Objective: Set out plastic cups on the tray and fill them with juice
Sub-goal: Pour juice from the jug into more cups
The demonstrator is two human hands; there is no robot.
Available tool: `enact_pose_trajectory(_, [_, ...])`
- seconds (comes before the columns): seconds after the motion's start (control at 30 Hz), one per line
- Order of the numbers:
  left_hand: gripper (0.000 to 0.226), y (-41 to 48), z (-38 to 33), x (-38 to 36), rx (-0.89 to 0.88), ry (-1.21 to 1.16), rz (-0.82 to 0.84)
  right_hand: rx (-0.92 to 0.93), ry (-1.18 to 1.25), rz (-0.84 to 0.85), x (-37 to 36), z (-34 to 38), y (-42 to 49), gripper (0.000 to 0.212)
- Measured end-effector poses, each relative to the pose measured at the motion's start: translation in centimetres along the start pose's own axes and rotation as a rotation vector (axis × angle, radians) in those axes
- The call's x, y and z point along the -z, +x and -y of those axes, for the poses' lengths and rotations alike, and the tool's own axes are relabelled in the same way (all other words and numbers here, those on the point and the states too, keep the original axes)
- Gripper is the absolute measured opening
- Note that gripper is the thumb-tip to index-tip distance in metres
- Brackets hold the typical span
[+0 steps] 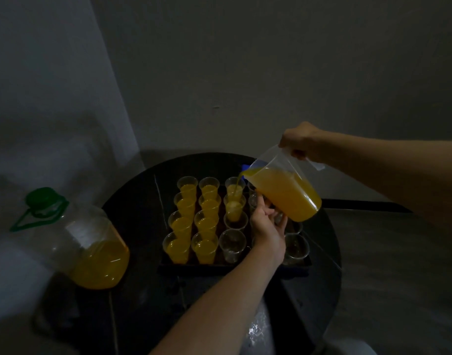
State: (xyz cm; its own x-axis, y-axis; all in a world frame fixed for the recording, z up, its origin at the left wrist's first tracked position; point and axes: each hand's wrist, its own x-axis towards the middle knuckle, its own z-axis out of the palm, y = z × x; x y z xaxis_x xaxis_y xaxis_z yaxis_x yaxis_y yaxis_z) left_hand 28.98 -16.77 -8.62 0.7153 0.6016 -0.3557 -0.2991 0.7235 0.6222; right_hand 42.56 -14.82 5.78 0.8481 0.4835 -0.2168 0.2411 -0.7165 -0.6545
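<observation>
Pouring in hand, the setting-out apparently done. Right hand [300, 142] clasped round the handle of a clear jug [278, 160], held high and tipped leftward, juice [286, 193] running off the spout in a thin stream into one cup [234, 208] just left of the left hand's fingertips. Left hand [267, 229] below the right, fingers fairly straight and laid against the jug's lower wall, steadying it; gripping nothing that shows, though some cups behind it are hidden. Further left of both hands, two columns of filled cups [204, 221], all on the dark tray [194, 266]. Close by the left wrist, on either side, several empty cups [232, 244] waiting. Well out to the left, a big green-capped bottle [97, 257] partly full of juice, near the edge of the round dark table [132, 208]. Roughly past halfway, by the look of it. Next, probably: level the jug as this cup nears its neighbours' fill, then carry the spout back toward the wrist to the nearest empty one. Calls for a small, slow tilt with the left hand kept under, since the jug is heavy with juice and the cups light and tightly packed; easy to overshoot or knock one.
</observation>
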Motion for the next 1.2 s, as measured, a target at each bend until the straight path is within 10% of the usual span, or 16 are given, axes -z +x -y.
enact_pose_trajectory(1.2, [0.064,-3.2,-1.0,0.1,-0.064,0.089,-0.006,0.038,0.250,-0.060,0.8,-1.9,-3.7,0.022])
